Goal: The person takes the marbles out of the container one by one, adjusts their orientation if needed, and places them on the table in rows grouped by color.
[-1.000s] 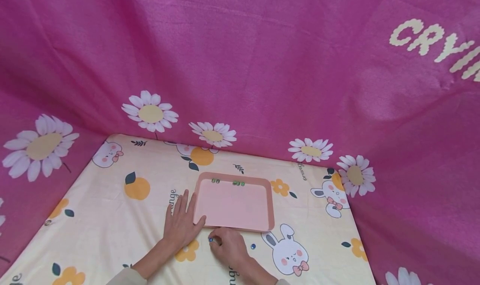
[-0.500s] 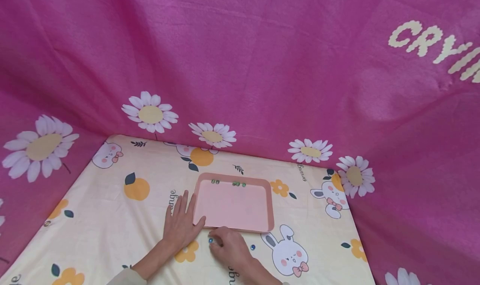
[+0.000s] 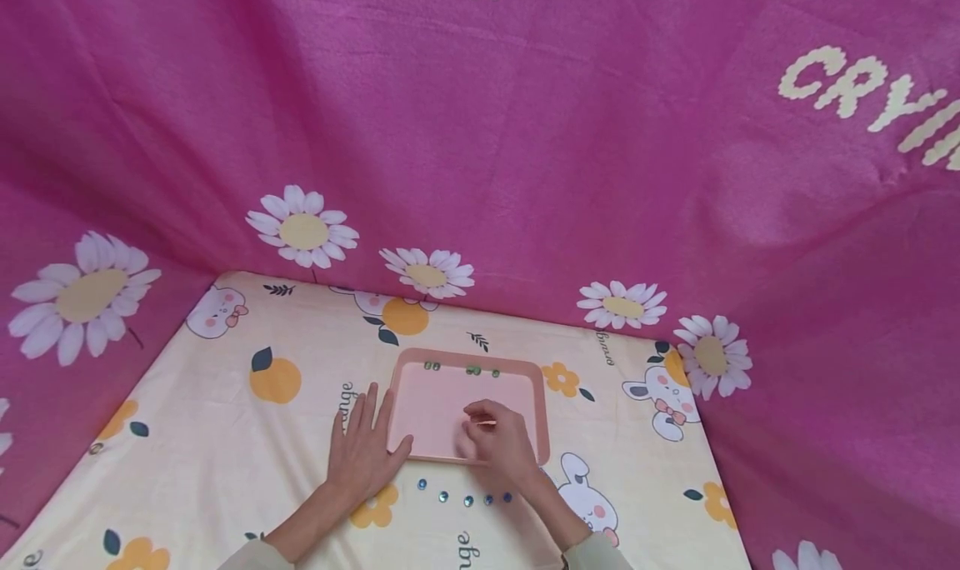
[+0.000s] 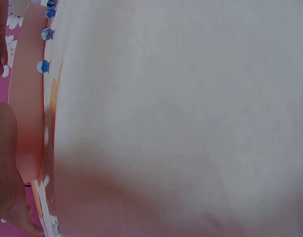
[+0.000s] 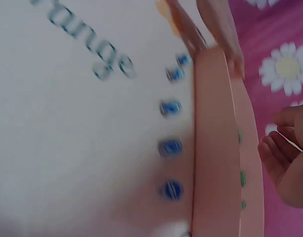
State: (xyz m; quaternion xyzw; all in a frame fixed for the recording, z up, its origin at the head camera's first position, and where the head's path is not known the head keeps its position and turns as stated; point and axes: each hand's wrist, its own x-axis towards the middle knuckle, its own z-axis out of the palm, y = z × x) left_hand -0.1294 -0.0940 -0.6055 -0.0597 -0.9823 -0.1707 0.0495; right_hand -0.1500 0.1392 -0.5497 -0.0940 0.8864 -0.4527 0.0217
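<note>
My left hand [image 3: 362, 453] lies with spread fingers at the left end of a pink tray [image 3: 431, 412], the thumb at its near left corner. Over the tray's right half is my right hand [image 3: 501, 438], its fingers loosely bent with nothing seen between them in the right wrist view. Several blue marbles [image 3: 468, 500] stand in a spaced, slightly curved row on the cloth along the tray's near side. Inside the tray, several green marbles [image 3: 472, 371] sit along the far wall, one of them [image 3: 496, 373] a little apart on the right.
A cream cloth [image 3: 300, 512] printed with rabbits, oranges and flowers covers the table. Behind it and at both sides hangs a magenta curtain [image 3: 525, 178] with daisies. The tray's raised near wall [image 5: 210, 143] stands between the blue marbles and the green ones.
My right hand has left the leftmost blue marble and moved up and right over the tray, uncovering the blue row. The rightmost green marble has shifted right. My left hand has stayed put.
</note>
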